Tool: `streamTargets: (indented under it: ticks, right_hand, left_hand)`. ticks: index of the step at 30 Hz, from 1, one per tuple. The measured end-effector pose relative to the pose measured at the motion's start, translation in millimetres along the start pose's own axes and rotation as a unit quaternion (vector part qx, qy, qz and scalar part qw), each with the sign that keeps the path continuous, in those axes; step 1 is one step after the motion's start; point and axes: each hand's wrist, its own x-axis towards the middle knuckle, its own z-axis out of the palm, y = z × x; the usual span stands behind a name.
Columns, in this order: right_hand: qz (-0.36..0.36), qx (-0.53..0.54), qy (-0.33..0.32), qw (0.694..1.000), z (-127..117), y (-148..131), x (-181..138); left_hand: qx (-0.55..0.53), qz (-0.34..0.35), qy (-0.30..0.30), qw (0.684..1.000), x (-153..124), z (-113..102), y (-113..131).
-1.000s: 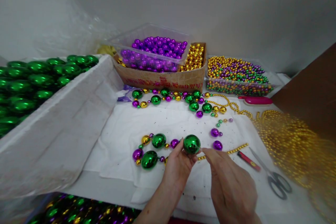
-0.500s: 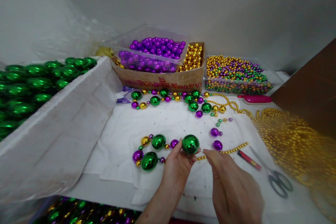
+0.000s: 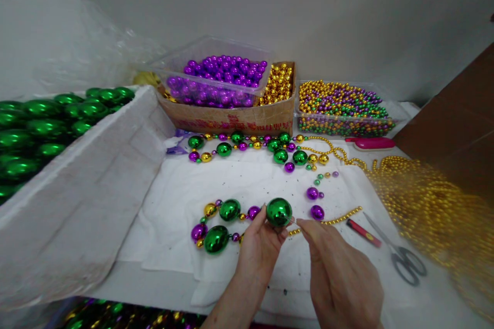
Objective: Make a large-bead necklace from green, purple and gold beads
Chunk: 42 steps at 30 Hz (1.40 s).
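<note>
My left hand (image 3: 260, 247) pinches a large shiny green bead (image 3: 279, 212) just above the white cloth (image 3: 231, 185). The bead is the end of a partly strung chain of green, purple and gold beads (image 3: 219, 223) curling to the left. My right hand (image 3: 339, 277) is closed in a pinch right beside the green bead, at the end of a thin gold bead string (image 3: 335, 220) that runs off to the right. Two loose purple beads (image 3: 314, 203) lie just beyond my hands.
A white box of big green beads (image 3: 46, 123) fills the left. At the back stand a tub of purple beads (image 3: 219, 77), gold beads in a cardboard box (image 3: 278, 85) and a tray of small mixed beads (image 3: 343, 105). Scissors (image 3: 401, 254), a red lighter (image 3: 363, 232), a gold strand pile (image 3: 436, 211) and a finished chain (image 3: 254, 146) lie nearby.
The view has shifted slightly to the right and up. Both hands keep the same hold at the green bead, barely moving.
</note>
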Motion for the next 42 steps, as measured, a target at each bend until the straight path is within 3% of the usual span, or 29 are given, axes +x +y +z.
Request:
streamTargets:
  ticks: [4,8,13,16,21,31,42]
  right_hand:
    - [0.017,0.0,-0.046,0.999,-7.3,7.2,-6.8]
    - [0.089,-0.006,-0.032,0.995,-10.2,12.1,-17.4]
    - [0.066,-0.009,-0.079,0.995,-17.3,17.7,-14.7]
    - [0.051,-0.005,-0.066,0.996,-18.9,17.7,-11.1]
    - [0.085,0.001,-0.016,0.996,-15.5,12.4,-11.5]
    - [0.042,0.007,-0.016,0.999,-13.4,14.1,-8.8]
    - [0.036,0.027,0.018,0.999,10.3,16.7,-31.2]
  left_hand:
    - [0.005,-0.027,-0.002,1.0,3.7,8.3,-7.3]
    - [0.008,-0.049,0.001,0.999,7.5,14.1,-14.4]
    - [0.011,-0.05,0.009,0.999,6.3,17.4,-16.7]
    - [0.006,-0.048,0.013,0.999,4.4,18.5,-16.7]
    - [0.013,-0.045,-0.002,0.999,3.8,17.9,-17.9]
    - [0.011,-0.033,-0.011,0.999,6.3,11.0,-18.3]
    - [-0.02,-0.039,0.001,0.999,5.3,13.7,-16.0]
